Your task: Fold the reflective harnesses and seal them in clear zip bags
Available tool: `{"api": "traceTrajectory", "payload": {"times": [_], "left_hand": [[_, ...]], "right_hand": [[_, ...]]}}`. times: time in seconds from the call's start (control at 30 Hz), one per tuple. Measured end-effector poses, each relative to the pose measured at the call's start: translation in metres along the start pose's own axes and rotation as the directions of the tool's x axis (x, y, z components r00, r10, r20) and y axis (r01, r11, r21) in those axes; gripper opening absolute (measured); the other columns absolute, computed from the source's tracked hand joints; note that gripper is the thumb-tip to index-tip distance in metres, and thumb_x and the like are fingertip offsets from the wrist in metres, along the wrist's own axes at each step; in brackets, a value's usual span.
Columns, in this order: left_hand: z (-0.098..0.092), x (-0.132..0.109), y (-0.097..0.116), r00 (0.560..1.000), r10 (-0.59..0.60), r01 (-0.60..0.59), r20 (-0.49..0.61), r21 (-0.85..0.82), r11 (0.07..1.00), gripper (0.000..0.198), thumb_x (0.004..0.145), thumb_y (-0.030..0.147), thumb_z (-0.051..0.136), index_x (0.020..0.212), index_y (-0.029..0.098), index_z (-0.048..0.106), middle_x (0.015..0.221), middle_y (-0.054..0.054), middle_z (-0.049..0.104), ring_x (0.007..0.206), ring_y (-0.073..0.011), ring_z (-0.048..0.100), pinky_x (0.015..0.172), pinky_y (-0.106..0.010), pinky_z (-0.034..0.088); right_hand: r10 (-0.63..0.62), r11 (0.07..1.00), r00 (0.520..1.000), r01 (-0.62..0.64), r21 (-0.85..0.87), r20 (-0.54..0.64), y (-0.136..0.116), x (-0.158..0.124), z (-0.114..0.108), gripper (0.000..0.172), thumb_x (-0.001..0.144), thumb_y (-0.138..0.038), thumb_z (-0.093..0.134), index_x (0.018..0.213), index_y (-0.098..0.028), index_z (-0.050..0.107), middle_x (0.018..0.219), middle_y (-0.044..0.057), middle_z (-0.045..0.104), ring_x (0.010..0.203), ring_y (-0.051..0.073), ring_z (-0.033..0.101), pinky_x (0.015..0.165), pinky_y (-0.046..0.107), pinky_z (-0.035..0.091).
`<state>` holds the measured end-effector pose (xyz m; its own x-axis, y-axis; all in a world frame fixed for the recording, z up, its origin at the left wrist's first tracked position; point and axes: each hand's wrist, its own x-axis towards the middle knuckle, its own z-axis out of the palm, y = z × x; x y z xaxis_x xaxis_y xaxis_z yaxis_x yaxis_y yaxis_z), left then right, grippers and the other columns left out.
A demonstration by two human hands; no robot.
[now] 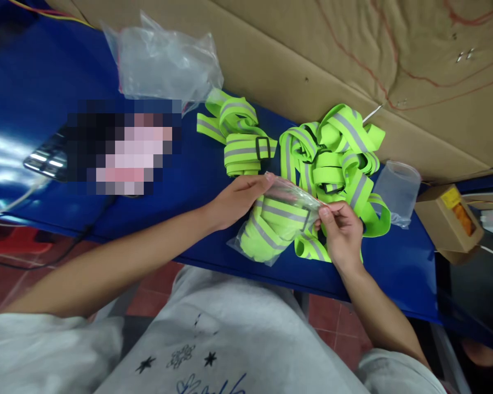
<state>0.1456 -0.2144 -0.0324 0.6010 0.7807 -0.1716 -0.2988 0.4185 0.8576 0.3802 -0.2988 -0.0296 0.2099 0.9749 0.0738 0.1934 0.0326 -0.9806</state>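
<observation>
A crumpled clear plastic bag [166, 60] lies at the back of the blue worktop [398, 262], against brown cardboard [312, 49]. A small cardboard box [449, 221] sits at the right end beside a clear plastic cup [398, 189]. Red floor tiles [332, 323] show below.

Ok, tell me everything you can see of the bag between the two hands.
The bag is clear thin plastic, crinkled and glossy, holding a folded neon-yellow strap with a grey reflective stripe. It lies tilted on the blue table, near the front edge, its mouth towards the far side. The left hand pinches one corner of the mouth and the right hand the other, stretching it between them. Its right end rests against the loose strap pile.
</observation>
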Motion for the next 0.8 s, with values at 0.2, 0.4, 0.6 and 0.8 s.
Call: {"api": "traceTrajectory", "payload": {"times": [0.2, 0.4, 0.6, 0.8], "left_hand": [[-0.003, 0.0, -0.009, 1.0, 0.007, -0.007, 0.016, -0.001, 1.0, 0.049, 0.1, 0.06, 0.059, 0.116, 0.017, 0.079, 0.113, -0.009, 0.081, 0.114, -0.0253, 0.075, 0.11, -0.039, 0.055], [0.006, -0.004, -0.002, 0.999, 0.022, -0.023, 0.027, 0.026, 0.999, 0.055, 0.097, 0.065, 0.06, 0.113, 0.015, 0.08, 0.107, -0.01, 0.081, 0.111, -0.0253, 0.075, 0.109, -0.038, 0.054], [0.009, -0.005, -0.001, 0.999, 0.028, -0.029, 0.029, 0.043, 0.999, 0.057, 0.095, 0.066, 0.062, 0.113, 0.015, 0.08, 0.112, -0.01, 0.08, 0.122, -0.0271, 0.07, 0.115, -0.04, 0.051], [0.007, -0.004, -0.005, 1.0, 0.005, -0.005, 0.004, -0.001, 1.0, 0.055, 0.096, 0.064, 0.063, 0.117, 0.015, 0.078, 0.109, -0.01, 0.081, 0.108, -0.0234, 0.075, 0.109, -0.036, 0.053]], "right_hand": [[-0.031, 0.998, 0.999, 0.031, -0.052, -0.014, -0.001, 0.001, 0.001, 0.03, 0.093, -0.046, 0.076, 0.083, -0.022, 0.061, 0.068, -0.003, 0.063, 0.059, 0.011, 0.059, 0.058, 0.024, 0.051], [-0.06, 0.99, 0.997, 0.066, -0.124, 0.052, -0.006, 0.003, 0.001, 0.03, 0.092, -0.05, 0.076, 0.087, -0.022, 0.067, 0.07, -0.001, 0.064, 0.06, 0.012, 0.057, 0.055, 0.024, 0.047], [-0.076, 0.982, 0.997, 0.08, -0.169, 0.028, -0.009, 0.001, 0.004, 0.035, 0.09, -0.053, 0.076, 0.081, -0.021, 0.065, 0.066, -0.002, 0.061, 0.056, 0.011, 0.053, 0.051, 0.023, 0.044], [-0.019, 0.993, 0.998, 0.027, -0.112, 0.065, -0.011, 0.006, -0.001, 0.029, 0.085, -0.049, 0.082, 0.087, -0.022, 0.072, 0.07, -0.001, 0.068, 0.057, 0.011, 0.058, 0.053, 0.024, 0.047]]}}
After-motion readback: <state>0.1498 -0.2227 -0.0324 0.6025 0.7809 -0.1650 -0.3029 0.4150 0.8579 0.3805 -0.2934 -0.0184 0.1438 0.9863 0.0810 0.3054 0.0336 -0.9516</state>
